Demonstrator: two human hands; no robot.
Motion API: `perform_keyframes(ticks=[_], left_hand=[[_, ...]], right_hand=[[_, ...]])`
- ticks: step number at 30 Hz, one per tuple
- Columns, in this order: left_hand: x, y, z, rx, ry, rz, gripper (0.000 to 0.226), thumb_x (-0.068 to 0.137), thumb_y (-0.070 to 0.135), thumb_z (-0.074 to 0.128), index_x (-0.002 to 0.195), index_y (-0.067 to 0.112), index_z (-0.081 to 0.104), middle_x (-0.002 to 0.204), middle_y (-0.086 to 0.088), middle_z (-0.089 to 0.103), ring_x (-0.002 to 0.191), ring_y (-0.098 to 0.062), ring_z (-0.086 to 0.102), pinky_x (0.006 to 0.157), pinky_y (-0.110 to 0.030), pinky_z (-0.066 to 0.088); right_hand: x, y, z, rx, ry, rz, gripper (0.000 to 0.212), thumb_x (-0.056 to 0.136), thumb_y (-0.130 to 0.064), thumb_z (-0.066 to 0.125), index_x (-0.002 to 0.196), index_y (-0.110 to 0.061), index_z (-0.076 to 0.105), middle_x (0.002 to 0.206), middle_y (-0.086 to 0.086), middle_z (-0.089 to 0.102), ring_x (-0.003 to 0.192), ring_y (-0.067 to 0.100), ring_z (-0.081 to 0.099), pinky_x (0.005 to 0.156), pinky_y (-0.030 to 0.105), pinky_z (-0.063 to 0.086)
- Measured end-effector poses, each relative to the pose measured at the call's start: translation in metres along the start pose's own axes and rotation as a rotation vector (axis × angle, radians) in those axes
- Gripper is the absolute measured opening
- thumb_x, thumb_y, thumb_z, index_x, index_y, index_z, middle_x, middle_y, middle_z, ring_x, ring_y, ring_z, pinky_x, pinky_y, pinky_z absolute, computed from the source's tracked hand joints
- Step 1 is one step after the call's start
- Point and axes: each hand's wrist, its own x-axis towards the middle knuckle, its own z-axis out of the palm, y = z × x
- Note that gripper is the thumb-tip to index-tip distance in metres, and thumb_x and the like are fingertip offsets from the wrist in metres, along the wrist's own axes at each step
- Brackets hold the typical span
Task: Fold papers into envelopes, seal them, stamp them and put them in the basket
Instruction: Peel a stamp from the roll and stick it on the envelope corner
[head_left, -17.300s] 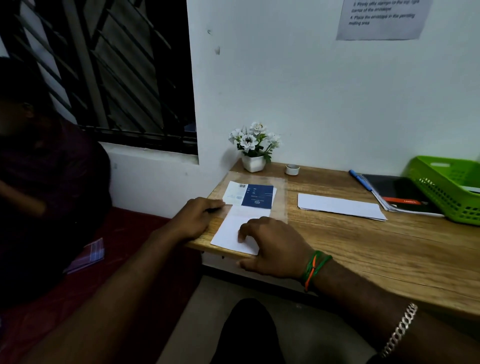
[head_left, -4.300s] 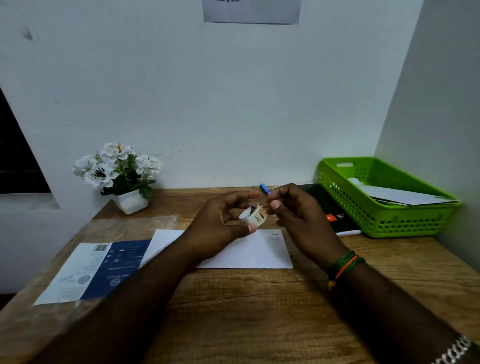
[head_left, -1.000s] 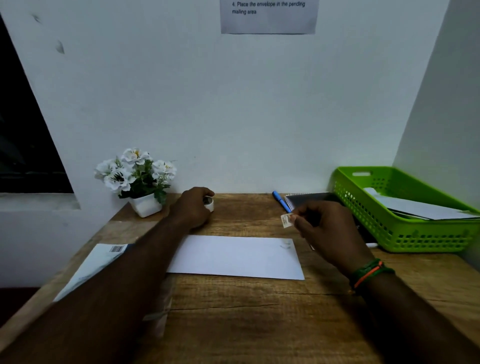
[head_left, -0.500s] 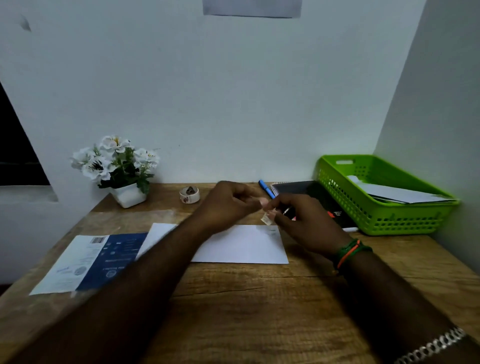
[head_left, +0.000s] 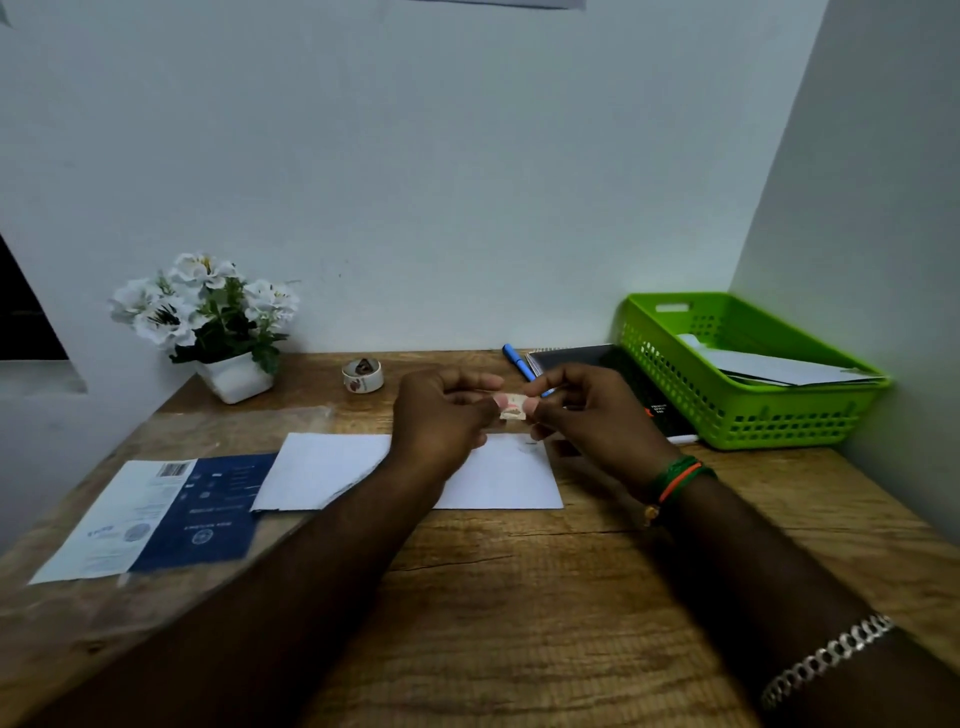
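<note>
Your two hands meet above the wooden desk (head_left: 519, 597), sharing one small stamp (head_left: 513, 406) between them: your left hand (head_left: 441, 415) pinches its left edge with thumb and fingertips, and your right hand (head_left: 587, 415) pinches the right edge the same way, the other fingers of both curled in. The stamp is held in the air just above the far right corner of a white envelope (head_left: 498, 478), which lies flat on the desk under your left wrist (its left end overlaps nothing, but sits just beside a blue-and-white printed sheet (head_left: 156, 514) near the desk's left edge). At the back of the desk a small roll of stamps (head_left: 362, 375) stands alone, between a white pot of white flowers (head_left: 218, 322) on the left and a blue pen (head_left: 519, 361) on the right. The pen lies beside a dark notebook (head_left: 597, 364), which touches the green basket (head_left: 737, 415) in the right corner. White envelopes (head_left: 779, 366) already lie inside that basket. Green and orange threads (head_left: 675, 475) circle your right wrist, and a silver chain bracelet (head_left: 826, 654) sits further up the same forearm.
</note>
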Motion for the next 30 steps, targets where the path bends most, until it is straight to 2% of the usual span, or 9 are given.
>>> perform_keyframes(ticks=[3,6,9,12,16,22,25,28,30], left_hand=[[-0.002,-0.002,0.0,0.001,-0.027,0.005,0.018,0.085,0.007,0.081,0.1,0.016,0.078,0.084,-0.003,0.079,0.081,-0.012,0.075,0.057,-0.019,0.055],[-0.003,-0.003,0.0,0.034,-0.032,0.043,0.022,0.083,0.003,0.081,0.102,0.014,0.076,0.085,-0.003,0.078,0.081,-0.012,0.075,0.06,-0.021,0.057],[-0.002,-0.005,0.002,0.084,-0.019,0.095,0.022,0.081,0.002,0.083,0.098,0.013,0.075,0.088,-0.004,0.077,0.082,-0.015,0.075,0.064,-0.027,0.06],[-0.001,-0.008,0.002,0.134,-0.034,0.136,0.017,0.08,0.003,0.084,0.09,0.014,0.077,0.089,0.0,0.078,0.083,-0.012,0.075,0.074,-0.031,0.063],[-0.002,-0.009,0.002,0.146,-0.068,0.165,0.021,0.081,-0.001,0.082,0.095,0.015,0.08,0.096,0.003,0.079,0.091,-0.006,0.075,0.089,-0.028,0.06],[-0.003,-0.008,0.002,0.175,-0.109,0.184,0.03,0.08,-0.001,0.082,0.106,0.013,0.079,0.1,0.001,0.079,0.09,-0.007,0.075,0.088,-0.026,0.061],[-0.003,-0.008,0.003,0.309,-0.105,0.218,0.032,0.081,0.002,0.082,0.11,0.015,0.078,0.104,0.003,0.078,0.09,-0.006,0.073,0.086,-0.02,0.059],[-0.004,-0.009,0.002,0.554,-0.106,0.228,0.035,0.084,0.011,0.082,0.118,0.019,0.076,0.117,0.005,0.074,0.102,-0.004,0.066,0.091,-0.016,0.049],[-0.005,-0.009,0.003,0.626,-0.14,0.21,0.038,0.086,0.016,0.081,0.124,0.019,0.072,0.125,0.003,0.071,0.109,-0.006,0.063,0.095,-0.018,0.047]], right_hand=[[-0.002,-0.002,0.001,0.053,0.016,-0.005,0.015,0.088,-0.004,0.075,0.099,-0.004,0.064,0.074,0.017,0.072,0.063,0.014,0.071,0.047,0.021,0.048],[0.0,0.001,0.001,0.025,0.025,-0.021,0.015,0.087,-0.003,0.076,0.093,-0.005,0.062,0.07,0.014,0.07,0.065,0.017,0.072,0.051,0.024,0.051],[0.002,0.004,0.001,-0.046,0.026,-0.04,0.009,0.088,-0.003,0.075,0.09,-0.009,0.068,0.073,0.012,0.071,0.068,0.02,0.072,0.056,0.028,0.052],[0.003,0.006,0.0,-0.084,0.018,-0.076,0.01,0.088,-0.002,0.074,0.095,-0.009,0.073,0.083,0.017,0.074,0.067,0.015,0.068,0.057,0.027,0.051],[0.005,0.008,-0.001,-0.127,0.008,-0.096,0.018,0.086,-0.002,0.076,0.097,-0.017,0.075,0.087,0.011,0.075,0.068,0.011,0.064,0.063,0.027,0.052],[0.004,0.007,-0.002,-0.144,0.037,-0.088,0.021,0.086,0.001,0.074,0.098,-0.017,0.075,0.086,0.006,0.075,0.068,0.01,0.067,0.062,0.022,0.05],[0.004,0.008,-0.003,-0.158,0.079,-0.035,0.017,0.087,0.001,0.072,0.096,-0.013,0.076,0.074,0.0,0.072,0.063,0.005,0.069,0.058,0.017,0.049],[0.007,0.012,-0.005,-0.179,0.17,0.049,0.016,0.086,-0.001,0.071,0.087,-0.016,0.076,0.069,0.002,0.071,0.06,0.009,0.067,0.057,0.023,0.049],[0.007,0.013,-0.004,-0.215,0.188,0.104,0.014,0.088,-0.006,0.07,0.084,-0.018,0.076,0.07,0.004,0.072,0.058,0.01,0.066,0.058,0.025,0.05]])
